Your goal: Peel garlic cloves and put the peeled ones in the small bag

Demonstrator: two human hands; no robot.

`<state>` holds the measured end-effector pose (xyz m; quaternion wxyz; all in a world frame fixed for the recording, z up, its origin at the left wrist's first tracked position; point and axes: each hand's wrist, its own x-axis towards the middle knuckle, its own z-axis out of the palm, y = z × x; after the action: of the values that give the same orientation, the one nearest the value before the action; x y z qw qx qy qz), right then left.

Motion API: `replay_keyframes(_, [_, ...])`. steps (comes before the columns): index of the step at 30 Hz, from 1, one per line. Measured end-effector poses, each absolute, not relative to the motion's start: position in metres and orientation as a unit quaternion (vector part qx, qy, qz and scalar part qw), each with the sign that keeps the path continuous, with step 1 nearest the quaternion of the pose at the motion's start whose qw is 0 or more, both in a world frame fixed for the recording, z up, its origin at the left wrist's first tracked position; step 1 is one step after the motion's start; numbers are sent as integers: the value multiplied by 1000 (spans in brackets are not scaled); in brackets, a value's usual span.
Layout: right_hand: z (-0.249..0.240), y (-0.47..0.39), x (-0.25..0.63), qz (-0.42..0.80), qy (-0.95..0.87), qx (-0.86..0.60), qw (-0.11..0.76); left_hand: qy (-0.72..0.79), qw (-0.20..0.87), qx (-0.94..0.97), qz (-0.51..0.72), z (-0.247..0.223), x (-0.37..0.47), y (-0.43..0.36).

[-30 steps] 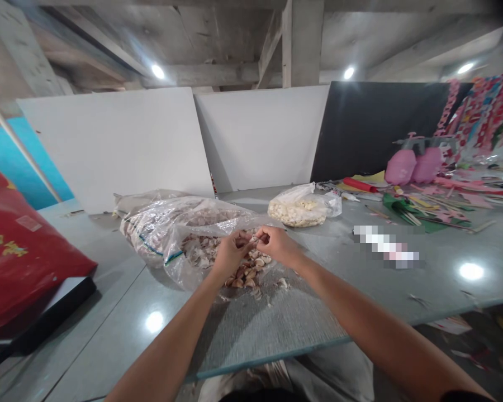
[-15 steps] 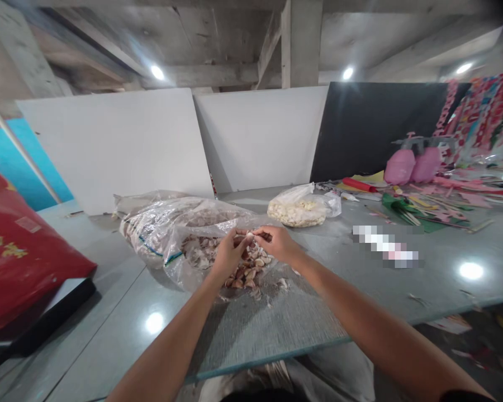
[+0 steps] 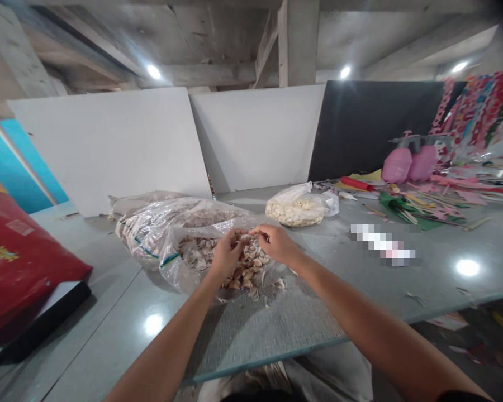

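Observation:
My left hand (image 3: pixel 227 254) is closed in a pinch over the pile, a small pale garlic clove (image 3: pixel 247 238) at its fingertips. Close beside it my right hand (image 3: pixel 276 243) is closed too, its thumb and fingers meeting at the same clove; the fingers partly hide it. Below them, unpeeled garlic cloves (image 3: pixel 243 274) spill from the mouth of a clear plastic bag (image 3: pixel 180 273). Papery garlic skins (image 3: pixel 195 254) lie in the bag's opening, and loose bits (image 3: pixel 280 285) are on the table. Behind my right hand sits a clear bag of peeled cloves (image 3: pixel 295 211).
A big red bag (image 3: pixel 25 262) and a black-edged object (image 3: pixel 46 324) stand at the left. White boards (image 3: pixel 260 139) and a black board (image 3: pixel 369 128) lean behind the table (image 3: pixel 302 324). At right are pink spray bottles (image 3: pixel 397 164) and paper scraps (image 3: pixel 436 212).
Both hands stay over the pile, and their fingers have shifted slightly around the clove, which shows less now. The whole view has moved a little.

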<state>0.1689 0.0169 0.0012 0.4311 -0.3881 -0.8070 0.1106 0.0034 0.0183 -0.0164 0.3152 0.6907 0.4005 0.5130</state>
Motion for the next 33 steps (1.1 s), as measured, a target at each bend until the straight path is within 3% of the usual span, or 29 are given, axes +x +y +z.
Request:
replay_keyframes(7, [12, 9, 170, 74, -847, -417, 321, 406, 294, 697, 513, -17, 2, 18])
replay_keyframes(11, [26, 2, 194, 119, -861, -413, 272, 415, 299, 692, 509, -18, 2, 19])
replay_keyframes(14, [32, 10, 248, 166, -828, -494, 205, 417, 297, 691, 510, -19, 2, 19])
replay_keyframes(17, [28, 27, 325, 57, -761, -617, 193, 420, 290, 693, 510, -19, 2, 20])
replay_keyframes(20, [17, 37, 395, -51, -701, -700, 126, 417, 288, 694, 511, -19, 1, 21])
replay_keyframes(33, [-16, 35, 460, -52, -666, -739, 88, 424, 274, 699, 506, -18, 1, 19])
